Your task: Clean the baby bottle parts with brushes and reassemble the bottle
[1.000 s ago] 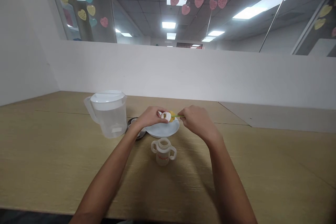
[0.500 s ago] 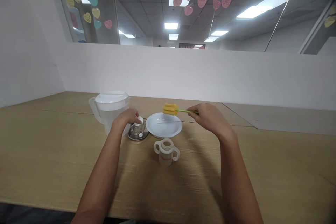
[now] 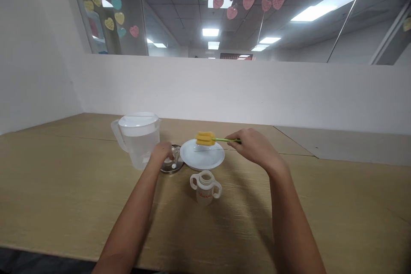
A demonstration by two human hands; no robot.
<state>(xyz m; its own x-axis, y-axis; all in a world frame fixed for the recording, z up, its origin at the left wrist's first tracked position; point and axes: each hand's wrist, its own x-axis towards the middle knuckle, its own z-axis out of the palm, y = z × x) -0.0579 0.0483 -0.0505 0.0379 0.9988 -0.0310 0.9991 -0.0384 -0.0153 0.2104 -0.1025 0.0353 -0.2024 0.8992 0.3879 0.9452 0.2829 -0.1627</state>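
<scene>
The left grip, curled, hold unclear, had reached the metal tray beneath; the right grip alone pinched the sponge brush.

I see bare, tapering forearms at lower left and lower right; left hand and right hand bare too.

Single head view, facing forward-down over table.

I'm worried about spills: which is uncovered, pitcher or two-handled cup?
The two-handled cup, in front of the white bowl; its mouth is bare, while the pitcher has a lid on.
</scene>
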